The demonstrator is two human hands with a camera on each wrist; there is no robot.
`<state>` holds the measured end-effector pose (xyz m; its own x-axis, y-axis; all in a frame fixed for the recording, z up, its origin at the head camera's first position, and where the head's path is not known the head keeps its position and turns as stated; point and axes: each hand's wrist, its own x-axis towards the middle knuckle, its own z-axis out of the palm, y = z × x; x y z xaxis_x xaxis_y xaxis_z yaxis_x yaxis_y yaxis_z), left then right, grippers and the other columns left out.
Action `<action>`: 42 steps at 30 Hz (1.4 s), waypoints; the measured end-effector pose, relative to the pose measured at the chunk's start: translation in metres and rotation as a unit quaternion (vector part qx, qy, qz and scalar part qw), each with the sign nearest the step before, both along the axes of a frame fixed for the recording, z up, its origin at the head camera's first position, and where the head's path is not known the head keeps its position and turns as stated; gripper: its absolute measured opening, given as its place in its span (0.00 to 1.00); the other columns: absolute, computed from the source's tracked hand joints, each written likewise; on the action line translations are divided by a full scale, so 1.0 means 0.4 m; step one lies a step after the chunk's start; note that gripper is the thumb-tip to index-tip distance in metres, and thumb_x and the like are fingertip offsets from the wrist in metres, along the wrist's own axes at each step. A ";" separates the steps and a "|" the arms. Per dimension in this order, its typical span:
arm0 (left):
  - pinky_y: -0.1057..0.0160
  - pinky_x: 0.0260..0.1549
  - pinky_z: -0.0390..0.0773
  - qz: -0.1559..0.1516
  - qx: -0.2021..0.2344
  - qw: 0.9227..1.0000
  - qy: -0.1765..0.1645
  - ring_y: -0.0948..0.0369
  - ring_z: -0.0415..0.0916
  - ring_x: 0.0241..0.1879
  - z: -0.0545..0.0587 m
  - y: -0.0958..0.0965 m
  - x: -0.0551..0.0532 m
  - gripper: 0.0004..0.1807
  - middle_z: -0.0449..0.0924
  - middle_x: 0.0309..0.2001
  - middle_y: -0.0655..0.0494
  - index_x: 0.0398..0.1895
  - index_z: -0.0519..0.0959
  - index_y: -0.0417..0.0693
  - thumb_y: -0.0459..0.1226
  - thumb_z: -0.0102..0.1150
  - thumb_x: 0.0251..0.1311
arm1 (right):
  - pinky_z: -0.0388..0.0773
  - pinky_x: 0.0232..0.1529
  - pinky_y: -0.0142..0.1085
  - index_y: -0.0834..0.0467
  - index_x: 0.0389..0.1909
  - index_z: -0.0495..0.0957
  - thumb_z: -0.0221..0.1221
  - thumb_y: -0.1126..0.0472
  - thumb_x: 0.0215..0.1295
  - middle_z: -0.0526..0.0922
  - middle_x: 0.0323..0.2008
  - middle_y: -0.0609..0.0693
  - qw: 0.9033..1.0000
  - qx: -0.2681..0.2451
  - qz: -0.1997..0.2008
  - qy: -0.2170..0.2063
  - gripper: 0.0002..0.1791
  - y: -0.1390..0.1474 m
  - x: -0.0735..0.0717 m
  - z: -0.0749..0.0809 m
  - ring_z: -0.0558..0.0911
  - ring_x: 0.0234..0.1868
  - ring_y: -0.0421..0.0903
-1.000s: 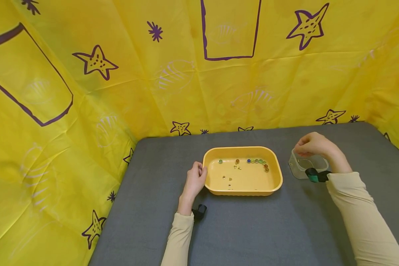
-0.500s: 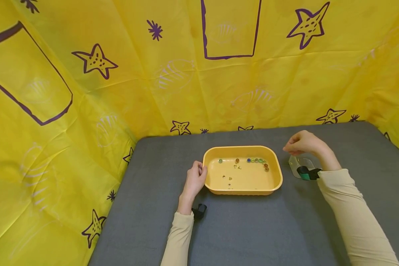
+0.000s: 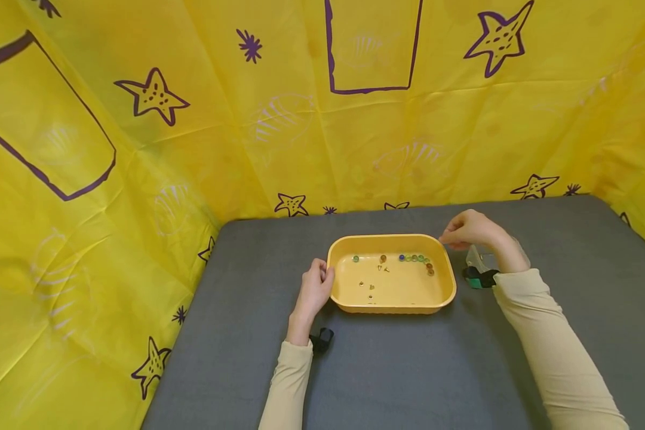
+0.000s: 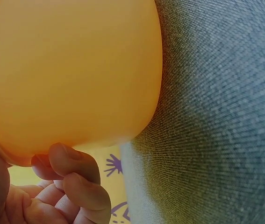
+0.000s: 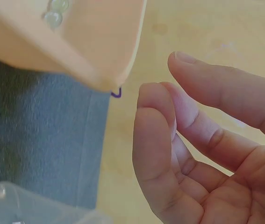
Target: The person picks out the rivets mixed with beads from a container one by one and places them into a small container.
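My left hand (image 3: 316,286) grips the left end of a yellow plastic tub (image 3: 403,289); in the left wrist view the thumb and curled fingertips (image 4: 69,158) are at its rim. Inside lie several glass marbles, among them a blue marble (image 3: 401,258), a green marble (image 3: 356,259) and a brown marble (image 3: 383,258). Small brass-coloured pieces (image 3: 379,268) are scattered between them. Just off the tub's back right corner is my right hand (image 3: 473,232), its fingers loosely bent. The right wrist view shows the fingertips apart, nothing visible between them.
A clear plastic container (image 3: 475,258), partly hidden by the right hand and wrist, stands right of the tub. Small bits show in it in the right wrist view. Grey cloth (image 3: 408,370) covers the table; yellow patterned fabric (image 3: 279,155) hangs behind and at both sides.
My right hand has moved left from over the clear container to the tub's back right corner. The left hand still holds the tub's left end.
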<state>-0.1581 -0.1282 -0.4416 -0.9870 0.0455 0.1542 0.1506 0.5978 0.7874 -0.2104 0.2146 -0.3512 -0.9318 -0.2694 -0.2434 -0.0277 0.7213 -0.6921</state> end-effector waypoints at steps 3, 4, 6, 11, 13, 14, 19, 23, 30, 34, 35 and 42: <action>0.67 0.17 0.65 0.001 -0.002 1.000 -0.002 0.63 0.63 0.17 -0.001 -0.001 -0.002 0.08 0.67 0.18 0.55 0.38 0.69 0.38 0.35 0.50 0.64 | 0.78 0.32 0.41 0.70 0.31 0.80 0.61 0.61 0.58 0.80 0.20 0.49 1.000 -0.011 0.002 -0.002 0.13 -0.014 -0.003 -0.003 0.80 0.24 0.45; 0.67 0.17 0.65 0.000 -0.002 1.000 -0.001 0.63 0.63 0.17 -0.001 -0.001 -0.003 0.08 0.67 0.18 0.55 0.38 0.69 0.37 0.35 0.50 0.64 | 0.78 0.33 0.41 0.70 0.31 0.80 0.61 0.61 0.58 0.80 0.21 0.49 1.000 -0.016 0.002 -0.005 0.12 -0.019 -0.004 -0.004 0.80 0.25 0.46; 0.67 0.17 0.65 -0.001 -0.003 1.000 0.000 0.63 0.63 0.16 -0.003 -0.001 -0.004 0.08 0.67 0.18 0.55 0.38 0.70 0.37 0.35 0.50 0.63 | 0.79 0.35 0.42 0.71 0.32 0.79 0.61 0.62 0.58 0.81 0.23 0.50 1.000 -0.025 0.000 -0.012 0.12 -0.027 -0.006 -0.008 0.81 0.26 0.46; 0.67 0.17 0.65 -0.001 -0.002 1.000 0.001 0.63 0.63 0.16 -0.005 -0.001 -0.005 0.08 0.67 0.18 0.55 0.38 0.70 0.37 0.35 0.50 0.63 | 0.79 0.36 0.42 0.71 0.33 0.79 0.60 0.63 0.58 0.81 0.25 0.51 0.999 -0.038 0.001 -0.024 0.12 -0.048 -0.013 -0.015 0.80 0.26 0.44; 0.67 0.17 0.65 -0.001 -0.002 1.000 0.000 0.63 0.63 0.16 -0.005 -0.001 -0.005 0.08 0.67 0.18 0.55 0.38 0.70 0.37 0.35 0.50 0.64 | 0.79 0.35 0.41 0.71 0.33 0.79 0.61 0.63 0.58 0.81 0.24 0.52 0.999 -0.036 0.003 -0.024 0.12 -0.056 -0.015 -0.016 0.80 0.26 0.44; 0.67 0.17 0.65 -0.001 -0.002 1.000 -0.001 0.63 0.63 0.16 -0.005 -0.001 -0.005 0.08 0.67 0.18 0.55 0.38 0.70 0.37 0.35 0.50 0.64 | 0.79 0.34 0.40 0.71 0.33 0.79 0.60 0.63 0.58 0.81 0.23 0.51 0.999 -0.036 0.006 -0.023 0.11 -0.061 -0.015 -0.016 0.80 0.26 0.44; 0.67 0.17 0.66 0.000 -0.001 1.000 -0.003 0.63 0.63 0.16 -0.004 -0.001 -0.005 0.08 0.67 0.18 0.55 0.38 0.70 0.37 0.35 0.50 0.64 | 0.77 0.31 0.38 0.70 0.31 0.79 0.60 0.63 0.57 0.79 0.20 0.50 0.999 -0.035 0.021 -0.017 0.11 -0.081 -0.018 -0.020 0.78 0.24 0.45; 0.67 0.17 0.66 0.000 -0.002 1.000 -0.004 0.63 0.63 0.17 -0.003 0.000 -0.005 0.08 0.67 0.18 0.55 0.38 0.69 0.37 0.35 0.50 0.64 | 0.77 0.32 0.38 0.70 0.30 0.78 0.61 0.64 0.57 0.79 0.20 0.51 0.999 -0.037 0.026 -0.022 0.10 -0.096 -0.022 -0.028 0.79 0.24 0.47; 0.67 0.18 0.66 -0.002 -0.001 1.000 0.001 0.63 0.63 0.17 -0.004 -0.001 -0.005 0.07 0.67 0.18 0.55 0.37 0.69 0.37 0.35 0.50 0.64 | 0.78 0.35 0.42 0.70 0.30 0.78 0.60 0.66 0.57 0.81 0.23 0.56 0.998 -0.042 0.037 -0.027 0.08 -0.117 -0.029 -0.044 0.80 0.26 0.48; 0.67 0.18 0.66 0.000 0.000 1.000 -0.003 0.63 0.63 0.17 -0.004 -0.001 -0.005 0.08 0.67 0.18 0.55 0.37 0.69 0.38 0.35 0.50 0.64 | 0.77 0.34 0.42 0.69 0.28 0.79 0.60 0.67 0.56 0.80 0.23 0.56 0.998 -0.034 0.049 -0.026 0.07 -0.135 -0.029 -0.050 0.79 0.25 0.48; 0.68 0.17 0.66 0.000 0.000 1.000 -0.004 0.63 0.63 0.17 -0.003 -0.001 -0.005 0.08 0.67 0.18 0.55 0.37 0.69 0.38 0.35 0.50 0.64 | 0.77 0.33 0.42 0.68 0.28 0.79 0.61 0.67 0.55 0.80 0.22 0.55 0.998 -0.032 0.051 -0.027 0.06 -0.139 -0.030 -0.051 0.78 0.25 0.49; 0.68 0.17 0.65 -0.003 0.002 1.000 -0.004 0.63 0.62 0.16 -0.004 -0.001 -0.006 0.07 0.65 0.18 0.56 0.37 0.69 0.37 0.35 0.50 0.64 | 0.72 0.29 0.40 0.67 0.26 0.78 0.63 0.66 0.53 0.76 0.18 0.51 0.997 -0.029 0.057 -0.039 0.06 -0.163 -0.039 -0.071 0.73 0.21 0.46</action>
<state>-0.1604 -0.1287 -0.4433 -0.9880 0.0505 0.1457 0.1470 0.5939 0.7910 -0.2260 0.1494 -0.3796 -0.8727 -0.3886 -0.2956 -0.0513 0.6751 -0.7360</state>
